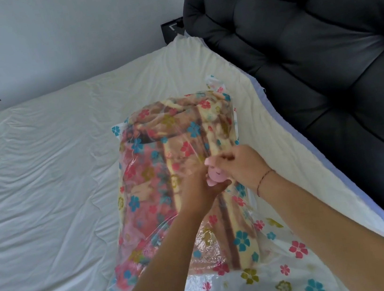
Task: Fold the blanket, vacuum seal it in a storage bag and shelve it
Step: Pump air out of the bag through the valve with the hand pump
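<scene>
Blanket (165, 173) sits folded inside the bag (289, 262), which lies on the bed (44, 190) along the edge that meets the headboard (321, 53). Film stands loose and puffed over the bundle, so judge the sealing step as in hand and air not yet drawn out. The bag's flat, empty end runs toward you; its closure is out of view.

Both your hands meet at the pink valve (215, 175) on top of the bundle. Your right hand (245, 166), wrist level and wearing a thin bracelet (263, 179), pinches the valve's top with curled fingers. Your left hand (198, 192) reaches in from below, palm turned inward, and grips the valve's lower side; blur hides its fingertips.

Next move likely calls for freeing the cap while one hand steadies the base, then seating a suction nozzle squarely. No pump or hose is visible.
</scene>
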